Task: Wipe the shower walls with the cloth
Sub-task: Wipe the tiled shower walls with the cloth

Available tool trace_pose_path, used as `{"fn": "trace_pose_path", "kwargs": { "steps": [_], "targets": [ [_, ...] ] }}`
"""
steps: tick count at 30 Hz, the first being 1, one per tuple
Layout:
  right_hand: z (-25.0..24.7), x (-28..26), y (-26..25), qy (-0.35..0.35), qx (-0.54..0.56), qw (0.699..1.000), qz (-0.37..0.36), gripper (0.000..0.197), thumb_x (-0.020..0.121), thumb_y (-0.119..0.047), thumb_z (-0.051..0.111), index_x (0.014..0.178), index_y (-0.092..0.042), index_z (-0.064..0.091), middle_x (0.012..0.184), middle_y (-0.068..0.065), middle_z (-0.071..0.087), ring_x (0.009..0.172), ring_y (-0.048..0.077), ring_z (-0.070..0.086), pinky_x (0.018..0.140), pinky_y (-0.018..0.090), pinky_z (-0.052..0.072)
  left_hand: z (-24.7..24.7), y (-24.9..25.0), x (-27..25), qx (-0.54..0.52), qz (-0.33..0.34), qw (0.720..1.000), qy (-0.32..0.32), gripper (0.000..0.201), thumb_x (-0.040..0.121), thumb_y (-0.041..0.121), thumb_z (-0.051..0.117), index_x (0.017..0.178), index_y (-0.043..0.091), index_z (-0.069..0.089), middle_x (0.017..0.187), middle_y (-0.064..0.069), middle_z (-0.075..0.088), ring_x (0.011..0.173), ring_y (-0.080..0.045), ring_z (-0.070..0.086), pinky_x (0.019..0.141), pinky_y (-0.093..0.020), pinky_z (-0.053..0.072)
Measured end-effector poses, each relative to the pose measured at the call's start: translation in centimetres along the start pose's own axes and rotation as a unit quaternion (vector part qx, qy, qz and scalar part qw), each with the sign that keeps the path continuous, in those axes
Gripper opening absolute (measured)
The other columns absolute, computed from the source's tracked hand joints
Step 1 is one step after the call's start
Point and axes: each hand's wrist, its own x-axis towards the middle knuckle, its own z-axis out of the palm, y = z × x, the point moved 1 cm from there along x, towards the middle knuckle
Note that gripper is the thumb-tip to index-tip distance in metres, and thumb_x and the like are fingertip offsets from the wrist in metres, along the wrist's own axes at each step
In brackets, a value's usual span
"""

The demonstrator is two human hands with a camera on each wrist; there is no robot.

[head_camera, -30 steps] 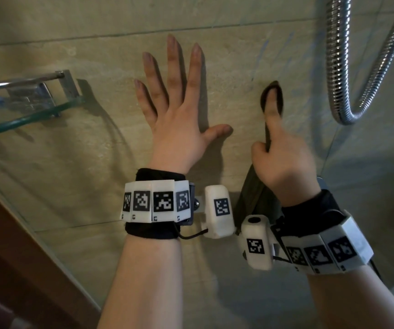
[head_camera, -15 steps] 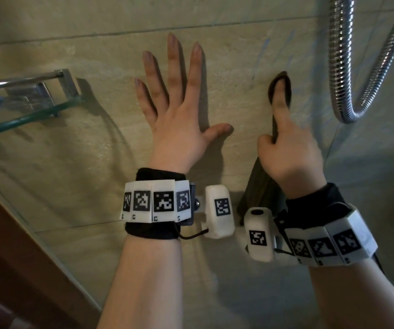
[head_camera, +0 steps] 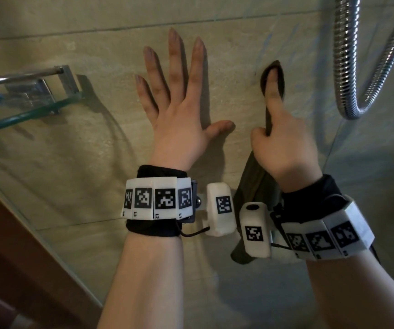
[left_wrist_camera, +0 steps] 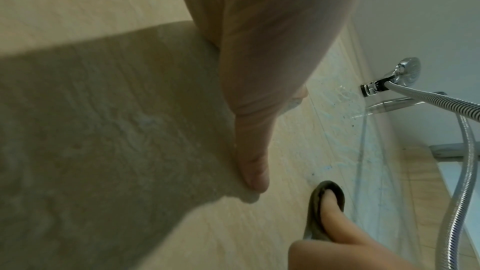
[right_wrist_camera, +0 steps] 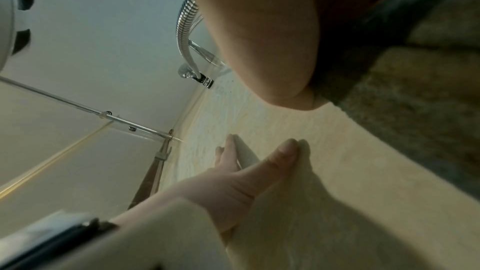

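While the left hand [head_camera: 179, 129] stays flat and splayed on the shower wall [head_camera: 96, 150], holding nothing, the right hand [head_camera: 284, 148], fist gripping the dark cloth [head_camera: 253, 184], has slid its cloth-wrapped forefinger higher, so spot-scrubbing is likely advancing.

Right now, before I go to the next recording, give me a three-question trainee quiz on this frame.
1. True or false: the left hand lies flat and spread on the wall.
2. Which finger of the right hand presses the cloth to the wall?
A. index finger
B. little finger
3. Fill in: the metal hose hangs to the ___ of the cloth.

Key: 1 true; 2 A; 3 right.
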Motion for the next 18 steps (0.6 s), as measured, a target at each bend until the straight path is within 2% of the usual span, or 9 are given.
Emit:
{"fn": "trace_pose_path", "kwargs": {
  "steps": [7, 10, 14, 18],
  "targets": [
    [1.5, -1.0, 0.5, -0.04, -0.013, 0.999, -0.018, 0.088, 0.09, -0.019, 0.045, 0.14, -0.057, -0.016, 0.08, 0.013, 0.06, 0.072, 0.033, 0.059, 0.075, 0.049, 0.052, -0.1, 0.1, 0.0, 0.011, 0.001, 1.0, 0.006, 0.118, 0.075, 0.071, 0.061, 0.154, 0.017, -0.009, 0.159, -0.02, -0.016, 0.14, -0.05, -0.021, 0.11, -0.059, -0.017],
    [0.7, -0.5, 0.7, -0.015, 0.003, 1.0, -0.015, 0.088, 0.089, -0.018, 0.046, 0.141, -0.057, -0.013, 0.078, 0.014, 0.061, 0.071, 0.033, 0.059, 0.074, 0.05, 0.052, 0.0, 0.0, 0.0, 0.01, 0.002, 1.0, 0.008, 0.118, 0.075, 0.071, 0.061, 0.154, 0.018, -0.008, 0.159, -0.02, -0.016, 0.14, -0.049, -0.02, 0.11, -0.059, -0.017],
    [-0.7, 0.1, 1.2, 0.025, 0.02, 0.999, 0.01, 0.088, 0.088, -0.016, 0.047, 0.147, -0.05, -0.008, 0.083, 0.014, 0.06, 0.076, 0.033, 0.059, 0.081, 0.046, 0.051, 0.0, 0.1, -0.1, 0.007, 0.0, 1.0, 0.004, 0.118, 0.075, 0.071, 0.061, 0.154, 0.018, -0.008, 0.159, -0.019, -0.017, 0.14, -0.049, -0.021, 0.11, -0.058, -0.018],
    [-0.3, -0.1, 0.8, 0.015, 0.017, 1.0, 0.002, 0.089, 0.088, -0.016, 0.047, 0.147, -0.048, -0.01, 0.078, 0.014, 0.06, 0.072, 0.033, 0.058, 0.078, 0.048, 0.052, 0.1, 0.1, 0.0, 0.013, -0.001, 1.0, 0.005, 0.118, 0.075, 0.072, 0.059, 0.154, 0.018, -0.009, 0.159, -0.02, -0.016, 0.14, -0.05, -0.02, 0.11, -0.058, -0.018]
  ]
}}
